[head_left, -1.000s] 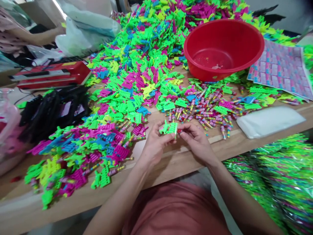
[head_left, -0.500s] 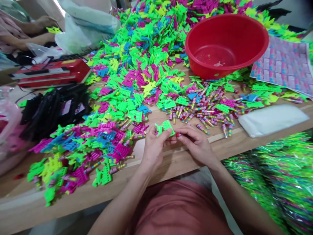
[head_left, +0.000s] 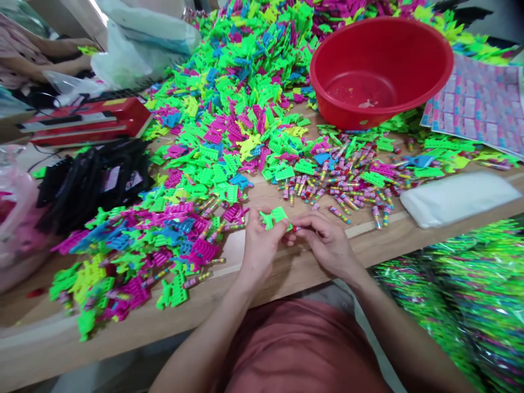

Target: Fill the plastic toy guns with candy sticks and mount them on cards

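Observation:
My left hand [head_left: 264, 240] grips a bright green plastic piece [head_left: 280, 215] between thumb and fingers, above the wooden table's near edge. Close to its right side, my right hand [head_left: 327, 240] pinches the end of a small tube with a red tip [head_left: 296, 230], mostly hidden by the fingers. The tube's end meets the green piece. Beyond my hands lie many small candy-like tubes [head_left: 352, 180] with pink and yellow parts. To the left spreads a pile of green, pink, blue and yellow plastic pieces [head_left: 164, 234].
A red basin [head_left: 380, 112] stands behind the tubes, beside printed sheets [head_left: 470, 103]. A stack of clear bags [head_left: 462, 199] lies at the right. At the left are black packages [head_left: 94, 180], a red device [head_left: 123, 117] and another person's arms [head_left: 61, 57].
Both hands stay together over nearly the same spot, with the green piece shifted very slightly downward. The camera view has moved a little.

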Demonstrator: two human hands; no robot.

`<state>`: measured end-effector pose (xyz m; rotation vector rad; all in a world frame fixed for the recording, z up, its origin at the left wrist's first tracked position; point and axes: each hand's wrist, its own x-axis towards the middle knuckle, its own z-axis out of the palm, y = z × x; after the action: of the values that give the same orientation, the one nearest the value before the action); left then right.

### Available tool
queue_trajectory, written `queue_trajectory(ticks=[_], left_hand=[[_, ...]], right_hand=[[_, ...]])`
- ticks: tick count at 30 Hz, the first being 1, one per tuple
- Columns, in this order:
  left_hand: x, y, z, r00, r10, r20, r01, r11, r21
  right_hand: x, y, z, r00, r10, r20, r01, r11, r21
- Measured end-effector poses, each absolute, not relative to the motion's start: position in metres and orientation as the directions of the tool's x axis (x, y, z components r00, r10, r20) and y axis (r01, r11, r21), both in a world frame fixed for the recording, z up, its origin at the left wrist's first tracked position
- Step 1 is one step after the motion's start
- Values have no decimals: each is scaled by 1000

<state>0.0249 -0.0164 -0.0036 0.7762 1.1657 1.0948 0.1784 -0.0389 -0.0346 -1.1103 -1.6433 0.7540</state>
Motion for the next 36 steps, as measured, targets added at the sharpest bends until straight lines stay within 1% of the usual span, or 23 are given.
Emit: queue_trajectory(ticks=[4, 7, 9, 11, 13, 15, 22, 25, 31, 36], left_hand=[[22, -24, -1, 43, 934, -354, -259, 353, 899], [18, -30, 1, 99, 929, -357, -292, 370, 882], [14, -32, -1, 144, 928, -343, -311, 371, 875], [10, -33, -5, 149, 930, -335, -329, 367, 870], [9, -33, -10, 102, 936, -337, -346, 351, 870], [9, -34, -14, 33, 941, -337, -351, 326, 878], [6, -36, -17, -69, 941, -331, -267, 303, 915], [4, -35, -18, -89, 939, -331, -252, 300, 920], [6, -35, -23, -88, 933, -348, -305, 307, 901], [10, -34, -29, -147, 899, -413, -341, 346, 874]], right_hand=[[176, -47, -36, -102, 937, 335, 356, 348, -867], [179, -55, -43, -107, 947, 303, 390, 320, -863], [182, -58, -51, -127, 940, 316, 421, 339, -841], [184, -60, -58, -183, 919, 350, 429, 395, -812], [182, -60, -61, -227, 891, 394, 424, 454, -783], [177, -60, -58, -235, 874, 425, 414, 486, -770], [156, -59, -44, -199, 882, 427, 313, 470, -825], [153, -60, -44, -204, 882, 424, 324, 470, -821], [153, -64, -49, -229, 866, 444, 357, 499, -789], [149, -64, -60, -209, 854, 477, 414, 519, -748]])
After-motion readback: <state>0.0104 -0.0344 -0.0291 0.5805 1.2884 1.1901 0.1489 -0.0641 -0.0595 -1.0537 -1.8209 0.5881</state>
